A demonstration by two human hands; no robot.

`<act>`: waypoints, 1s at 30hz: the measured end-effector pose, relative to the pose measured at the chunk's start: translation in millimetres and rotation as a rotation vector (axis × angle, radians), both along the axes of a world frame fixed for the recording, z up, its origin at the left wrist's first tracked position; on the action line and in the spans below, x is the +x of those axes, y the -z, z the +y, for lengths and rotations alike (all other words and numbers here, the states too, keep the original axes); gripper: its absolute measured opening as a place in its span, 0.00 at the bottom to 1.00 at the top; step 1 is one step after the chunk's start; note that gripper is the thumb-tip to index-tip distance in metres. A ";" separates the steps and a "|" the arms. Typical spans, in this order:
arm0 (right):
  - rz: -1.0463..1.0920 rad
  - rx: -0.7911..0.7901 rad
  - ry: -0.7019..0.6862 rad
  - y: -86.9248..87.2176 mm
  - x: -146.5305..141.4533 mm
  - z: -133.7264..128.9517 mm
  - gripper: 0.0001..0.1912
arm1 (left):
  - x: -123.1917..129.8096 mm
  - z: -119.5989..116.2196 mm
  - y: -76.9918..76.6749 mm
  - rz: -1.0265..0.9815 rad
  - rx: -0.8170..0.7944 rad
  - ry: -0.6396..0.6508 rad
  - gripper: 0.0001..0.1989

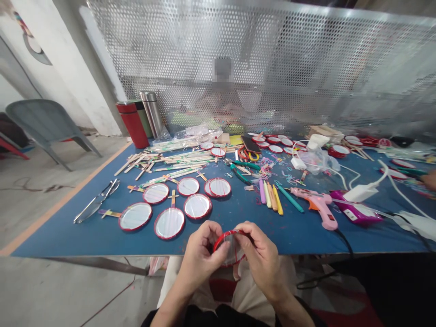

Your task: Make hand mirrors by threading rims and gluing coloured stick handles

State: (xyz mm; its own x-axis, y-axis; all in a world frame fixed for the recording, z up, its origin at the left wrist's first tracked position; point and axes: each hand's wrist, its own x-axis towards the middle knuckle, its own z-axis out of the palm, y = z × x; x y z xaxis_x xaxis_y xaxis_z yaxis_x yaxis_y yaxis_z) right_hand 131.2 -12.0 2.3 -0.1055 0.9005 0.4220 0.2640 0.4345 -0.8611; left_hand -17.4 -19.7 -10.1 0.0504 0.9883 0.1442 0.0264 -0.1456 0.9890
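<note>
Inspection: left hand (199, 256) and right hand (262, 260) both pinch a red-rimmed film hoop (229, 247), held just off the front edge of the tabletop (85, 240). Risk: excess finger pressure could buckle the rim or split the film.

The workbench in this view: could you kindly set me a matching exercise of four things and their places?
Things:
1. pink hot glue gun
2. red flask
3. grey plastic chair
4. red-rimmed hoop

Places:
A. between left hand and right hand
B. lying on the blue table
C. upright at the table's far corner
D. on the floor

Pairs: 1-B, 2-C, 3-D, 4-A
</note>
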 end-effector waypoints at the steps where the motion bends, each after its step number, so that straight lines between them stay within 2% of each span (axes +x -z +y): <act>1: 0.001 0.002 0.002 0.4 0.1 0.2 0.09 | -0.6 0.0 0.5 -0.017 -0.024 0.024 0.09; 7: 0.032 -0.025 0.016 1.1 1.6 1.9 0.07 | -4.8 1.3 -6.0 -0.201 -0.121 0.226 0.24; 12: 0.008 -0.047 -0.011 0.2 2.1 2.6 0.08 | -6.8 0.8 -8.0 -0.253 -0.106 0.267 0.24; 15: -0.004 -0.022 -0.021 -0.2 2.2 3.4 0.08 | -5.5 -0.9 -4.9 -0.249 -0.086 0.219 0.21; 22: -0.022 -0.006 -0.044 -1.6 1.5 3.1 0.09 | -0.4 -5.3 2.3 -0.126 -0.057 0.017 0.12; 26: -0.030 0.006 -0.045 -0.9 2.1 3.6 0.09 | 1.1 -5.6 4.2 -0.097 -0.070 -0.021 0.13; 30: -0.031 0.021 -0.027 1.0 2.8 5.0 0.08 | 3.6 -4.6 3.1 -0.130 -0.004 -0.088 0.16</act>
State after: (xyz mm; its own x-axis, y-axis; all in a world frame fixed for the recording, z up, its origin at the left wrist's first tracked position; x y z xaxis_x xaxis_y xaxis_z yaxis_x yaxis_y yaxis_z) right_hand 134.1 -7.0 1.3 -0.1426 0.8881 0.4370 0.2787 0.4596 -0.8432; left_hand -13.8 -24.3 -13.2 -0.0556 0.9886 0.1397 -0.0894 -0.1443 0.9855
